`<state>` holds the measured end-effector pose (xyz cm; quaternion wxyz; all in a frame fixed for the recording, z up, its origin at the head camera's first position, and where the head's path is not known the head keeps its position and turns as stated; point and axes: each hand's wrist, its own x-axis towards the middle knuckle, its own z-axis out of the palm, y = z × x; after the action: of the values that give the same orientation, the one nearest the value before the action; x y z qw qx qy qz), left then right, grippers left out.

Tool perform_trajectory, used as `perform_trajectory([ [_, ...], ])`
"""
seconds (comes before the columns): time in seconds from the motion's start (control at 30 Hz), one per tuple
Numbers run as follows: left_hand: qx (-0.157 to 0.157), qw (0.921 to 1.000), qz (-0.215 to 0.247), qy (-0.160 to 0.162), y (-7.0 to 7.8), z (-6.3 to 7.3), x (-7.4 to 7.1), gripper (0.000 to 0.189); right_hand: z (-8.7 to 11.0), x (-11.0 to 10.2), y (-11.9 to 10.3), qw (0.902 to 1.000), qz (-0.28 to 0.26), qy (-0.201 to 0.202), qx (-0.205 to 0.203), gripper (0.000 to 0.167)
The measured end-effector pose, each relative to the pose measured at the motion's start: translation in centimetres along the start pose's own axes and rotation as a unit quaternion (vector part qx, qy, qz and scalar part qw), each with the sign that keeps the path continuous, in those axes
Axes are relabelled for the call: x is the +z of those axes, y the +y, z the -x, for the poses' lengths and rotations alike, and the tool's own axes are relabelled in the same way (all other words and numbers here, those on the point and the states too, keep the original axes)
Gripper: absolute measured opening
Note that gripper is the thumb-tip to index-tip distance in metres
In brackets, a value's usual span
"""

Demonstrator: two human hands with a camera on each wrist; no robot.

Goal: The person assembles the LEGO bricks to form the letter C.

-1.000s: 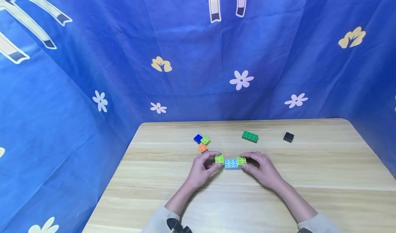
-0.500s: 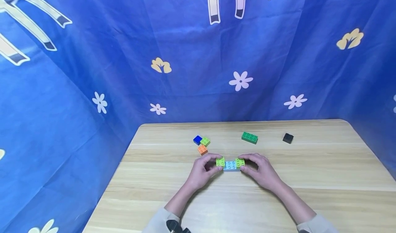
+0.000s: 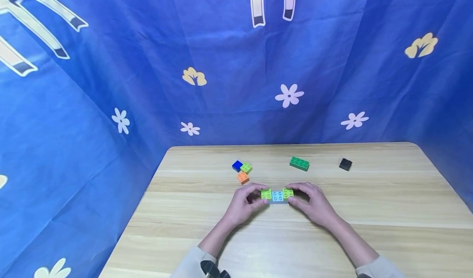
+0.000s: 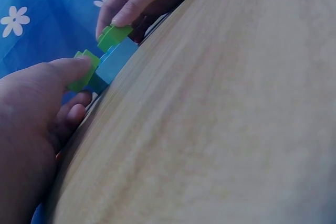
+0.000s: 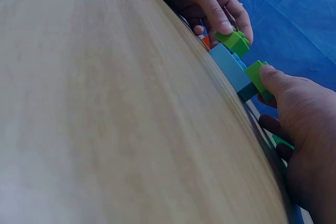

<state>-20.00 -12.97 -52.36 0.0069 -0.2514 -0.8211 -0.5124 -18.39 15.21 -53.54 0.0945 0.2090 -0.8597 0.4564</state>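
Observation:
A light-blue toy brick [image 3: 277, 196] lies on the wooden table between my two hands. My left hand [image 3: 240, 204] pinches a lime-green brick [image 3: 266, 194] over the blue brick's left end, thumb in front and fingers behind. At the other end, my right hand [image 3: 314, 204] pinches a second lime-green brick [image 3: 288, 193], which sits on top of the blue one. In the right wrist view the left lime brick [image 5: 233, 43] looks slightly tilted against the blue brick's top edge. Blue studs show between the two lime bricks.
Behind my left hand lie an orange brick [image 3: 243, 177], another lime-green brick [image 3: 246, 168] and a dark-blue brick [image 3: 237, 165]. Farther back are a long green brick [image 3: 299, 163] and a black brick [image 3: 345, 164]. A blue patterned curtain [image 3: 236, 118] hangs behind the table [image 3: 388, 187].
My left hand has brought its lime-green brick rightward, from beside the blue brick to over its left end. My right hand keeps its grip on the other lime brick.

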Motion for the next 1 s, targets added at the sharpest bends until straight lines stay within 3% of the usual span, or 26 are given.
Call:
perform_trajectory([
  [0.33, 0.008, 1.0000, -0.005, -0.002, 0.16, -0.06, 0.05, 0.037, -0.03, 0.01, -0.01, 1.0000, -0.003, -0.003, 0.003, 0.040],
  [1.0, -0.025, 0.9996, 0.003, 0.014, 0.99, -0.40, 0.55, 0.035, -0.17, -0.07, 0.09, 0.9999, 0.004, 0.003, -0.014, 0.039],
])
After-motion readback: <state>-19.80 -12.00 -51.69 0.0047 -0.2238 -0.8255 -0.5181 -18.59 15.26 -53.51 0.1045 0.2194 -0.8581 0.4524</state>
